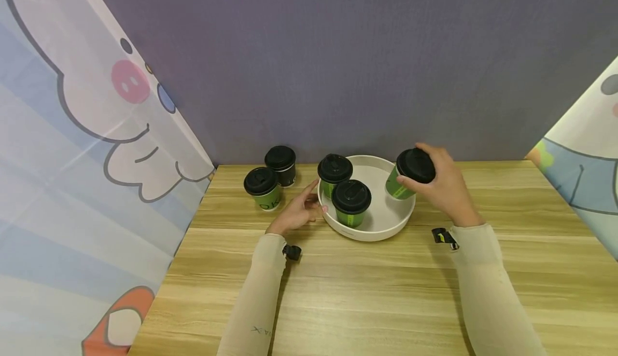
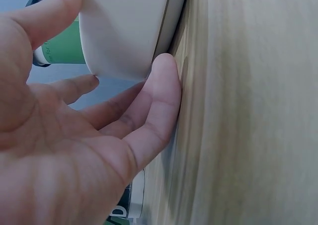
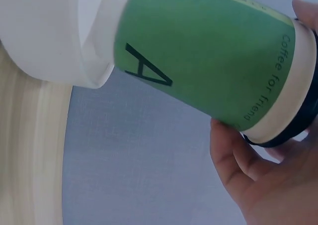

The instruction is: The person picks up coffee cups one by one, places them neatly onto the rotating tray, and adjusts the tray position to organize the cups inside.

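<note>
My right hand [image 1: 446,187] holds a green paper coffee cup [image 3: 203,56] near its black lid, fingers and thumb on opposite sides. The cup leans, its bottom end at the right inner side of the round white tray [image 1: 369,236]. At the tray's left side, my left hand [image 1: 298,214] grips the wall, thumb at the rim and fingertips low by the base in the left wrist view. Two more lidded green cups stand inside the tray, one toward the back [image 1: 335,169] and one nearer the front [image 1: 351,200].
Left of the tray, a green cup [image 1: 262,188] and a black cup [image 1: 281,165] with black lids stand close together on the wooden table [image 1: 367,291]. A grey-purple panel [image 1: 338,66] rises behind the table's back edge. Cartoon-printed curtains [image 1: 72,184] hang at the sides.
</note>
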A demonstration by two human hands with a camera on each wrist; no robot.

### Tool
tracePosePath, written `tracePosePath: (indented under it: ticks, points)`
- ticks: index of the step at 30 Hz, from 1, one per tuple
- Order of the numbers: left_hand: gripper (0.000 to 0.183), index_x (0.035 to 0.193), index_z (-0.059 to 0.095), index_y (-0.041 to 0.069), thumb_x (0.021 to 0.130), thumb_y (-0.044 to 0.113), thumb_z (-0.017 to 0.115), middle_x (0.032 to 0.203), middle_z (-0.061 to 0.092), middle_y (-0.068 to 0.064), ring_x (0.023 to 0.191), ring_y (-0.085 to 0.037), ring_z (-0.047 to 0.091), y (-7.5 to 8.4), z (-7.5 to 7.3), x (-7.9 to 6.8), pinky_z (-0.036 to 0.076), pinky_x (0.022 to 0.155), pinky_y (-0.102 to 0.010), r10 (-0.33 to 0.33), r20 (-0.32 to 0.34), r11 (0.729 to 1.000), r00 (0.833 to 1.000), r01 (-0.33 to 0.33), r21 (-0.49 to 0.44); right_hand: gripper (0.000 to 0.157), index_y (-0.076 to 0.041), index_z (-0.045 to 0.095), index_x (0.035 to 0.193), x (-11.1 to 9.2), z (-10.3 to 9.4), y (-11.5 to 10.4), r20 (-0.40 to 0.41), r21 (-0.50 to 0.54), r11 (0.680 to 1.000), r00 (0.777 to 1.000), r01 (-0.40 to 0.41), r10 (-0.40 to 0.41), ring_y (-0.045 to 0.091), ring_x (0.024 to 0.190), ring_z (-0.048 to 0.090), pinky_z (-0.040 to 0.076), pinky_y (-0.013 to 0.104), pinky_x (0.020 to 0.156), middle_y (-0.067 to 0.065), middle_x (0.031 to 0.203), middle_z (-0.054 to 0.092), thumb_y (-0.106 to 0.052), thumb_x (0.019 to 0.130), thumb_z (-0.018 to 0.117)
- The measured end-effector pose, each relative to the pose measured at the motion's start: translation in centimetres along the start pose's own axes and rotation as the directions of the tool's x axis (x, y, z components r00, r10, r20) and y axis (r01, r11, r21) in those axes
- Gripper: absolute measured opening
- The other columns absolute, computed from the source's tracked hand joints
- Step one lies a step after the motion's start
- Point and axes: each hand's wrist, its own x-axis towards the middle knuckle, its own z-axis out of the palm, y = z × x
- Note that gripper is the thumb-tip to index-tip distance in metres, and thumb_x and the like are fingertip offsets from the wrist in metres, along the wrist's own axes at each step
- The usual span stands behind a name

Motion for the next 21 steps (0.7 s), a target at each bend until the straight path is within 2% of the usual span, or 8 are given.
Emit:
tracePosePath:
  ticks: [8,15,21]
  points:
    - [0.083,0.166,0.02,0.022,0.099,0.021,0.07,0.147,0.054,-0.022,0.121,-0.03,0.063,-0.1,0.0,0.0,0.059,0.075,-0.031,0.008,-0.004,1.0,1.0,-0.009,-0.018,0.089,-0.01,0.043,0.154,-0.1,0.7,-0.6,0.128,-0.009,1.0,0.992,0.021,-0.02,0.042,0.124,0.052,0.043,0.063,0.1,0.023,0.142,0.049,-0.035,0.081,0.088]
    - [0.081,0.166,0.02,0.023,0.1,0.022,0.067,0.147,0.055,-0.021,0.119,-0.031,0.064,0.0,0.0,-0.1,0.061,0.078,-0.036,0.017,-0.006,1.0,1.0,-0.017,0.012,0.09,-0.012,0.042,0.154,-0.4,1.1,-1.2,0.228,-0.046,0.998,0.973,0.052,-0.04,0.041,0.125,0.052,0.043,0.062,0.103,0.021,0.14,0.05,-0.039,0.081,0.088]
    - [0.079,0.166,0.02,0.023,0.101,0.023,0.066,0.149,0.052,-0.022,0.124,-0.034,0.062,0.2,-0.1,-0.1,0.061,0.083,-0.044,0.016,0.0,1.0,1.0,-0.016,-0.005,0.092,-0.009,0.039,0.154,-0.6,1.2,-1.6,0.308,-0.072,0.993,0.949,0.095,-0.068,0.041,0.128,0.049,0.043,0.061,0.104,0.022,0.144,0.046,-0.042,0.082,0.086]
